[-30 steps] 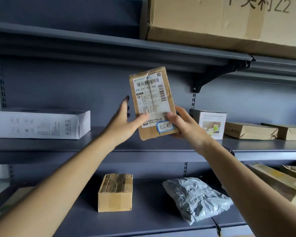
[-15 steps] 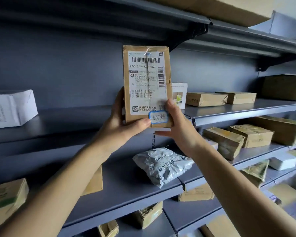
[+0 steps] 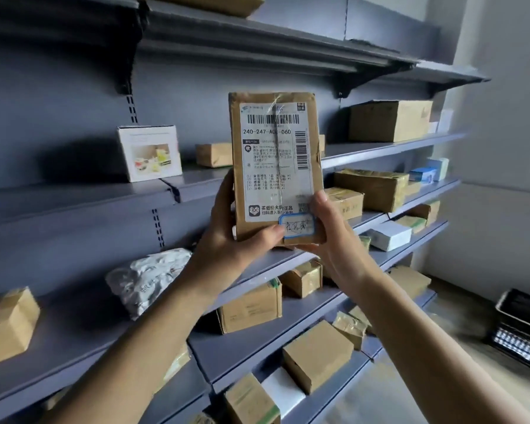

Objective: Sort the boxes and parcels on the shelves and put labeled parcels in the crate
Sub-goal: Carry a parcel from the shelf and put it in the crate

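A flat brown labeled parcel stands upright in front of the grey shelves, held in both hands. It carries a white shipping label with barcodes and a small blue-edged sticker near its bottom. My left hand grips its lower left edge, thumb across the front. My right hand holds the lower right corner, thumb beside the sticker. A dark crate sits on the floor at the far right.
Cardboard boxes lie on several shelves, with a white picture box on the middle shelf and a grey plastic mailer below it. A large box stands at the right. Pale floor lies between shelves and crate.
The view has swung right and down, so more shelves and the crate have come into sight. The parcel stays upright in both hands, now nearer the camera.
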The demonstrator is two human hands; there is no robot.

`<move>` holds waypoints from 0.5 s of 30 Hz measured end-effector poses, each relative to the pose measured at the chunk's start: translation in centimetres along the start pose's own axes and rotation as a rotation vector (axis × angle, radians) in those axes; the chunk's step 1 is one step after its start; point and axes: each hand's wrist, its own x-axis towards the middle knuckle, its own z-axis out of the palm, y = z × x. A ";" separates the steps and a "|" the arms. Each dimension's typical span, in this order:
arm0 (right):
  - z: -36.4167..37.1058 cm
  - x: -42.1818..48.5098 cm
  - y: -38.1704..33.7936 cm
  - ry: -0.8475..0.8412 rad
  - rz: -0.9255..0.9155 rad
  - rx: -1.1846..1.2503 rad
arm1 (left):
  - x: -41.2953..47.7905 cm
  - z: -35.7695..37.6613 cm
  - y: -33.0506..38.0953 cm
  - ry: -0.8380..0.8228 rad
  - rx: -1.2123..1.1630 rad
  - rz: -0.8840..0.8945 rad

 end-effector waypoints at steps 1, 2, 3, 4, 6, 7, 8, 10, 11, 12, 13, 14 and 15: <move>-2.6 -0.6 -0.1 0.018 0.001 0.007 | 0.5 2.7 -0.3 -0.007 -0.015 -0.001; -4.7 -1.1 -0.3 0.032 0.002 0.005 | 0.8 4.9 -0.6 -0.008 -0.031 -0.002; -7.0 -1.7 -0.5 0.051 0.006 -0.004 | 1.2 7.3 -0.9 -0.015 -0.049 -0.009; -9.6 -2.3 -0.7 0.074 0.014 -0.022 | 1.6 9.8 -1.2 -0.031 -0.064 -0.016; -14.0 -3.3 -0.9 0.108 0.047 -0.060 | 2.6 14.3 -1.7 -0.071 -0.072 -0.028; -16.1 -3.8 -0.9 0.133 0.067 -0.075 | 3.1 16.4 -1.9 -0.092 -0.083 -0.032; -18.1 -4.3 -0.8 0.160 0.086 -0.084 | 3.6 18.4 -2.2 -0.105 -0.093 -0.036; -22.1 -5.1 -0.5 0.212 0.123 -0.101 | 4.6 22.2 -3.0 -0.133 -0.116 -0.052; -24.0 -5.4 -0.3 0.240 0.140 -0.116 | 5.1 24.0 -3.4 -0.161 -0.124 -0.062; -25.7 -5.8 -0.1 0.267 0.159 -0.134 | 5.8 25.7 -4.0 -0.185 -0.127 -0.066; -27.5 -6.0 0.1 0.292 0.176 -0.152 | 6.4 27.4 -4.6 -0.210 -0.129 -0.071; -29.1 -6.3 0.4 0.319 0.195 -0.165 | 7.1 29.1 -5.3 -0.233 -0.135 -0.076; -30.8 -6.4 0.7 0.348 0.208 -0.170 | 7.9 30.6 -6.0 -0.260 -0.139 -0.086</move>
